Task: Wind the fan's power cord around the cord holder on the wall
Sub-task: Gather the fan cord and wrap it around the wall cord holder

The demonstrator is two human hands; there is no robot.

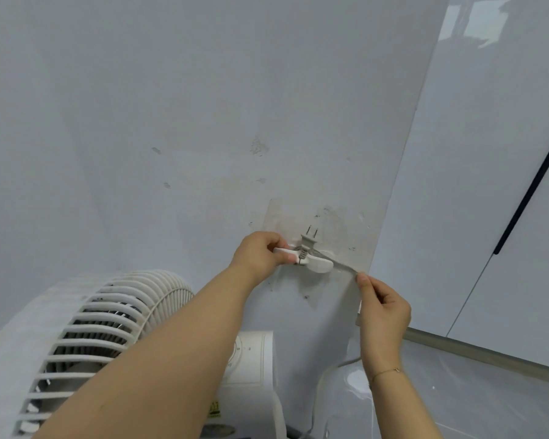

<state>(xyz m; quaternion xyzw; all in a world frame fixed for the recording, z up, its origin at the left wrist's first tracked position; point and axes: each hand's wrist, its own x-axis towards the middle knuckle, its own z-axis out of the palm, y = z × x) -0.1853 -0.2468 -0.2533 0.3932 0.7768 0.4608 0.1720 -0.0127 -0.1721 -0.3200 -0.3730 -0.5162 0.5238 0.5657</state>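
Observation:
A white cord holder (pixel 317 264) with two flat wings sticks out from the scuffed wall. The fan's grey plug (pixel 308 239) rests at its centre with both prongs pointing up. My left hand (pixel 260 253) grips the holder's left wing and pins the cord there. From the holder the grey power cord (pixel 343 264) runs taut down and right into my right hand (pixel 381 315), which pinches it between thumb and fingertips. Below that hand the cord (pixel 327 373) hangs in a loop to the floor. The white fan (pixel 102 337) stands at the lower left.
The fan's white base (pixel 254 359) with a dial sits right below the holder. A glossy white cabinet door (pixel 488 172) with a dark vertical handle (pixel 533 185) stands at the right. A metal strip (pixel 476 351) runs along its foot, above the shiny floor (pixel 488 403).

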